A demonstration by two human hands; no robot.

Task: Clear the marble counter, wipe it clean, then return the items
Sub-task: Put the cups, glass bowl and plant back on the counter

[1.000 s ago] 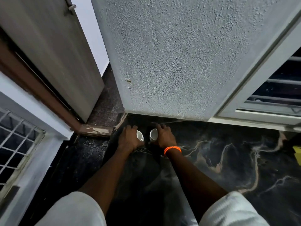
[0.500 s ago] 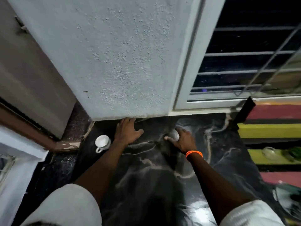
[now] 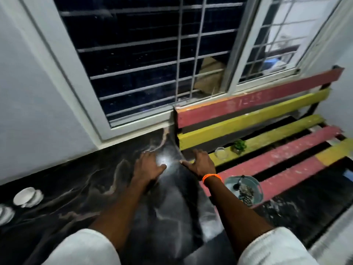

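Both hands are empty, fingers spread and loose. The right hand (image 3: 200, 164) hovers at the counter's right edge with its fingertips over the near end of the bench (image 3: 286, 155); whether it touches the wood is unclear in the blur. The left hand (image 3: 148, 169) is lower and to its left, palm down over the marble counter (image 3: 86, 188), beside a bright glare spot on the stone; contact there is also unclear. An orange band (image 3: 211, 177) circles the right wrist. The items waiting on the bench lie to the right of both hands, so the right hand is the nearer one: a small glass (image 3: 221, 153) stands just beyond its fingertips on a yellow slat, a little green plant (image 3: 238, 146) sits just past the glass, and a round bowl (image 3: 243, 189) of dark bits rests on a red slat near the right forearm. The slats run away to the right, so a reach would follow their length. Two white cups (image 3: 28, 197) already stand on the counter far to the left, well apart from either hand. Judging by this layout, the return step is under way, and the glass looks the likeliest next pick for the right hand.
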